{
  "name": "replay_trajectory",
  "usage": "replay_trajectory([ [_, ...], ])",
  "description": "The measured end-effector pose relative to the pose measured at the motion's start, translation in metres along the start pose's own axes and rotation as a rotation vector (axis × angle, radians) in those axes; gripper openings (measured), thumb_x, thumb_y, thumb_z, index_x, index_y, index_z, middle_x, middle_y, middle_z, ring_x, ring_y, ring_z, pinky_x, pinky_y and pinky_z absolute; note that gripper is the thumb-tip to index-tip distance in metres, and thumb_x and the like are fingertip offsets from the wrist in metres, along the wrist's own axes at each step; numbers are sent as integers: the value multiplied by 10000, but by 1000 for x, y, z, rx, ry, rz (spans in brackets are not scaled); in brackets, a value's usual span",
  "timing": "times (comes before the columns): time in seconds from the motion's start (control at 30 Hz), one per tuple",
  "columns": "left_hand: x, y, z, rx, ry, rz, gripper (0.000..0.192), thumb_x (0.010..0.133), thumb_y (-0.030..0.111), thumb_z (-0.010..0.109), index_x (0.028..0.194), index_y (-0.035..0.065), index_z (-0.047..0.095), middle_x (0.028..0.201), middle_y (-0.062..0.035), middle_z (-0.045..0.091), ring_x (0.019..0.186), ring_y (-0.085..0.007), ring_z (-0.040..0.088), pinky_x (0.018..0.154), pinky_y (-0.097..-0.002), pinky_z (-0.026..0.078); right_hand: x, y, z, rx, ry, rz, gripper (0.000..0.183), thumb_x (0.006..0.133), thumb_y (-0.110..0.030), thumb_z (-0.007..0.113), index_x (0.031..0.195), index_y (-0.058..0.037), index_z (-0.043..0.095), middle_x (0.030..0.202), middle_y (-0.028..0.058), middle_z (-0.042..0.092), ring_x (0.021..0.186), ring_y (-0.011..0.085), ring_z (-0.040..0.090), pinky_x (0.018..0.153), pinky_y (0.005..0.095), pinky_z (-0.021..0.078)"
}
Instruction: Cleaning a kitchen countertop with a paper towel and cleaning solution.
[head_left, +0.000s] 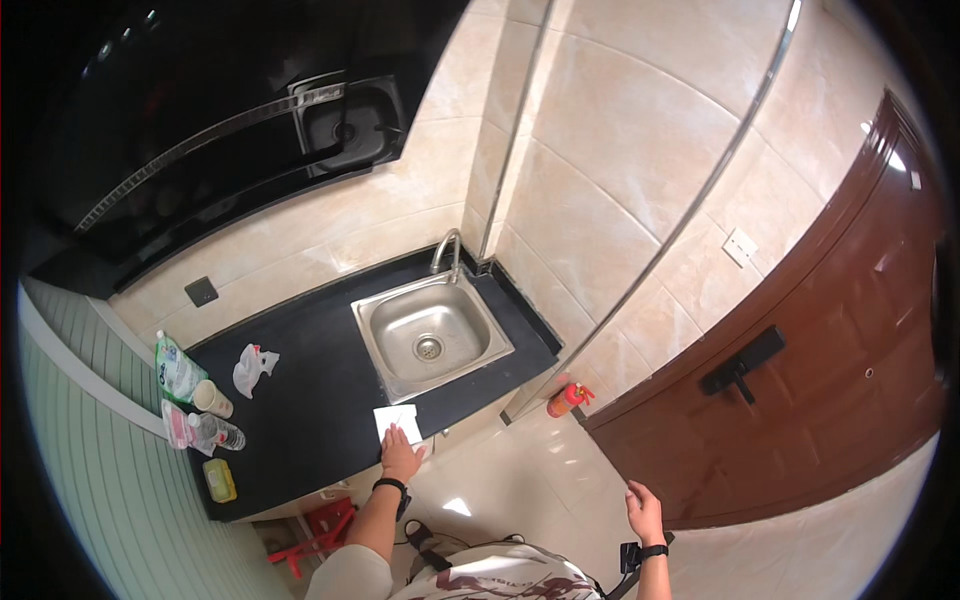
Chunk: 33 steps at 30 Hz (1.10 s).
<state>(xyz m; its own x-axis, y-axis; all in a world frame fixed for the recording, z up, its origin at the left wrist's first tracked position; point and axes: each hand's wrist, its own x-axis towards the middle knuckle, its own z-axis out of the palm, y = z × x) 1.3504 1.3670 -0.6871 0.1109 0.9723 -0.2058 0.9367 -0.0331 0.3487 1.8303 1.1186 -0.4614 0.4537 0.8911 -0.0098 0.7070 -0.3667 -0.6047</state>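
Observation:
My left hand (401, 453) lies palm down on a white paper sheet or wipe (395, 417) at the front edge of the black countertop (315, 405). Part of the white sheet shows beyond my fingertips, and a bit shows beside the palm; the rest is hidden under the hand. Just behind it is the stainless steel sink (469, 330), with a curved faucet (448, 251) at its back corner. To the right, my right hand (645, 513) hangs in the air over the floor with loosely bent fingers, and nothing shows in it.
A refill pouch (178, 367), a paper cup (213, 399), a water bottle (219, 433), a yellow box (220, 480) and a crumpled plastic bag (252, 370) occupy the counter's left. Black cabinets (225, 97) overhang it. A fire extinguisher (568, 400) stands by the brown door (810, 405); a red folding object (319, 536) sits below.

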Motion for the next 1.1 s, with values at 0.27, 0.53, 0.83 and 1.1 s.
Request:
replay_trajectory([
  [0.27, 5, 16, 10, 32, 31, -129, 927, 957, 565, 529, 1489, -160, 301, 1589, -328, 259, 1465, -455, 295, 1212, -477, 260, -6, 109, -64, 35, 154, 85, 308, 980, -163, 620, 1215, 31, 665, 1123, 203, 727, 1046, 275, 704, 925, 364, 533],
  [0.53, 24, 69, 24, 151, -46, -159, 968, 954, 620, 494, 1487, -165, 302, 1578, -345, 268, 1465, -460, 293, 1219, -477, 242, 1, 196, -89, 0, 106, 201, 303, 967, -193, 637, 1160, 35, 689, 1010, 204, 737, 957, 286, 707, 875, 371, 537],
  [0.83, 98, 190, 66, 54, 107, 181, 890, 966, 560, 529, 1465, -155, 353, 1556, -325, 332, 1447, -451, 329, 1200, -499, 270, 69, 141, -76, 69, 75, 219, 306, 979, -184, 629, 1179, 41, 676, 1015, 203, 737, 966, 268, 706, 883, 366, 535],
  [1.1, 172, 257, 86, 238, 267, 437, 408, 939, 240, 574, 1231, -39, 637, 1253, -190, 594, 1168, -334, 564, 1016, -419, 454, 123, 124, -72, 37, 136, 238, 326, 994, -181, 616, 1204, 64, 658, 1084, 216, 731, 1027, 257, 700, 914, 352, 531],
])
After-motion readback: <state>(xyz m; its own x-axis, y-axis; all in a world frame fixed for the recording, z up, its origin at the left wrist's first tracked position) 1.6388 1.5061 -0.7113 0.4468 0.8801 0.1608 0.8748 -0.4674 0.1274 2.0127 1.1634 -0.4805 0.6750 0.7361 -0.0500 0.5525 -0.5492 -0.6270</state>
